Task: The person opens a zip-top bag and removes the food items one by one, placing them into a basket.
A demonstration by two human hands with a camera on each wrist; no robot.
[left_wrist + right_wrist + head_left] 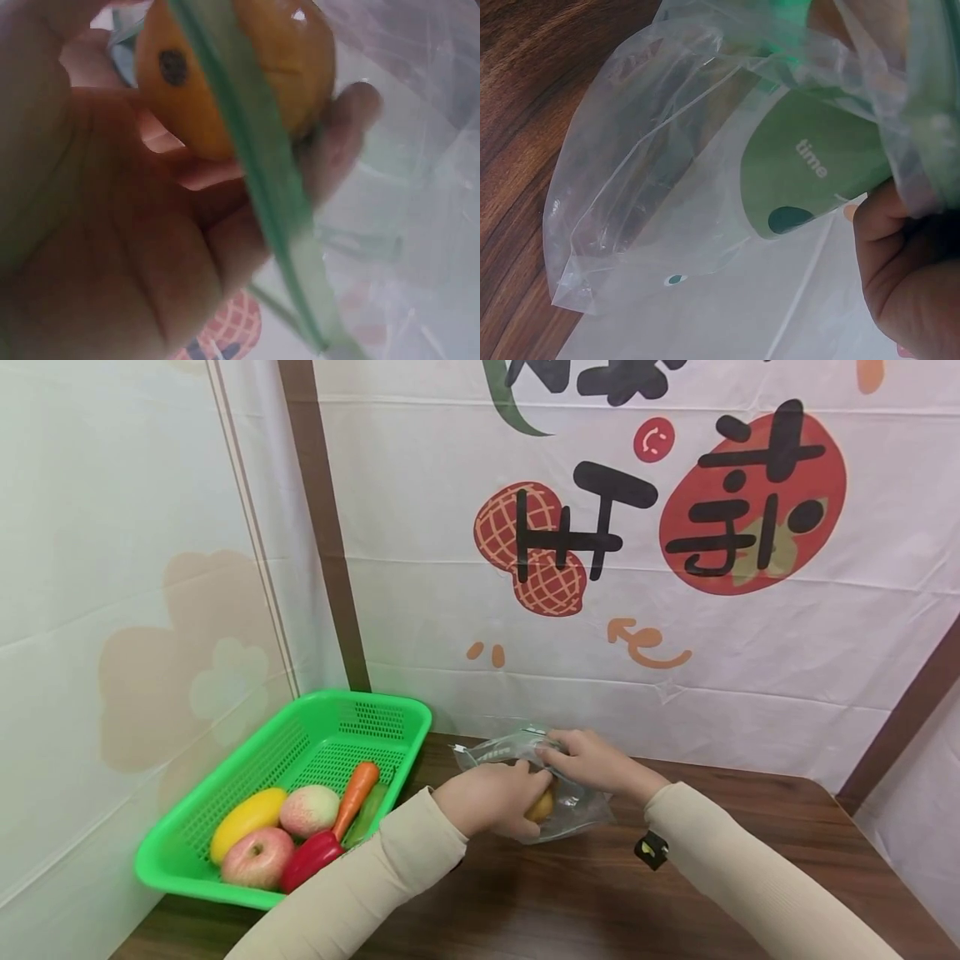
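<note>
My left hand (491, 797) grips a round orange-yellow fruit (542, 808) with a dark spot at one end. In the left wrist view the green zip strip (259, 142) of a clear plastic zip bag crosses in front of the fruit (300, 60). My right hand (596, 764) pinches the upper edge of that zip bag (585, 814). Seen from the right wrist, the bag (667, 187) spreads out with a green printed label, and the fingers (881, 225) are curled at its mouth.
At the left stands a green plastic basket (202, 890) with a yellow mango (249, 818), a peach (309, 810), an apple (258, 858), a red pepper (311, 858), a carrot (355, 802) and a green vegetable (367, 814). Printed cloth walls (420, 610) border the wooden table (570, 902).
</note>
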